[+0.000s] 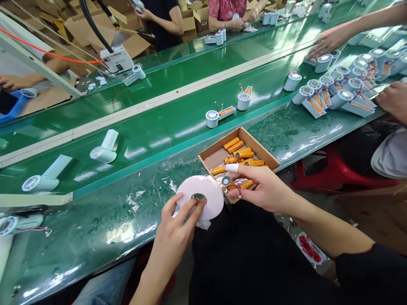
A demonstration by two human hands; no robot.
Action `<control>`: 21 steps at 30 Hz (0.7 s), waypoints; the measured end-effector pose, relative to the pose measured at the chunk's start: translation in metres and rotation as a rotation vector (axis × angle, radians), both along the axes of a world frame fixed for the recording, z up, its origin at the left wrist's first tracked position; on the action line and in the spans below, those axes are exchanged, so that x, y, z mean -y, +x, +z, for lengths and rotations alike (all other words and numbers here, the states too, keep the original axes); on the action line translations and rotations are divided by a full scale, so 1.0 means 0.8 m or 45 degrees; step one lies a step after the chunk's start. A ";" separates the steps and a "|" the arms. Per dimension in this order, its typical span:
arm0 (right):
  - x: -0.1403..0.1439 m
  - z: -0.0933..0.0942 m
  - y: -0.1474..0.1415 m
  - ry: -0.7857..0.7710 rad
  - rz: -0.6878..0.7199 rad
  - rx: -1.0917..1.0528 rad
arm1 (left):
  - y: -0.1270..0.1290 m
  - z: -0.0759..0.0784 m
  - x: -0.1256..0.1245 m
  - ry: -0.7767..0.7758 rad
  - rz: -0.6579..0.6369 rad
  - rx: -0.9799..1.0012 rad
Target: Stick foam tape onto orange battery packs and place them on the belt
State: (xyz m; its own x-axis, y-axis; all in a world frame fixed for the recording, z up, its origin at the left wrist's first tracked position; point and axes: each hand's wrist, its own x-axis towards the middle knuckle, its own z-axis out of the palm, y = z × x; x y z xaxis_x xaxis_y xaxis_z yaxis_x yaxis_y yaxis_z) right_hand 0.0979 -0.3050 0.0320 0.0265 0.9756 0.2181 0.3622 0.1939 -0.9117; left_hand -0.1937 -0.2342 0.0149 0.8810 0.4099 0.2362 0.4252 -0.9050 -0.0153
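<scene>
My left hand (174, 228) grips a white roll of double-sided tape (203, 192) at the near edge of the green bench, a fingertip in its core. My right hand (262, 186) reaches over the tape toward a shallow cardboard box (206, 157) and pinches a small round part with thin wires (227, 182). The forefinger wears a white finger cot. Several orange cylindrical batteries (240, 154) lie in the box, right beside my right hand.
White fan housings ride the green conveyor (159, 123), two at left (103, 150) and two at centre (212, 118). A crowd of housings (337, 84) lies at right by a neighbour's hand (392, 101). Other people work across the belt. White scraps litter the bench.
</scene>
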 end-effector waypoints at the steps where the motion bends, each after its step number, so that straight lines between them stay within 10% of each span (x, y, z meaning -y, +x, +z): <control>1: 0.001 -0.001 -0.001 -0.023 -0.030 -0.034 | 0.001 0.002 0.002 0.006 -0.015 -0.008; 10: -0.007 -0.004 -0.003 -0.206 0.094 0.310 | 0.007 0.015 -0.004 0.172 -0.115 -0.103; 17: -0.032 -0.026 -0.053 -0.022 -0.324 -0.959 | 0.038 0.006 0.027 0.180 0.179 0.288; 21: -0.035 -0.020 -0.061 0.110 -0.495 -1.186 | 0.063 -0.004 0.057 0.095 0.320 0.540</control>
State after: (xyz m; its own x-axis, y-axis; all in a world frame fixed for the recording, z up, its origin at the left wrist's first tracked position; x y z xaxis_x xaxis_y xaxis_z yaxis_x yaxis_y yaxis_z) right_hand 0.0493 -0.2770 0.0163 0.5343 0.8451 0.0177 -0.4343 0.2924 -0.8520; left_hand -0.1433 -0.2801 0.0119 0.5772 0.5655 0.5891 0.6125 -0.7769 0.1457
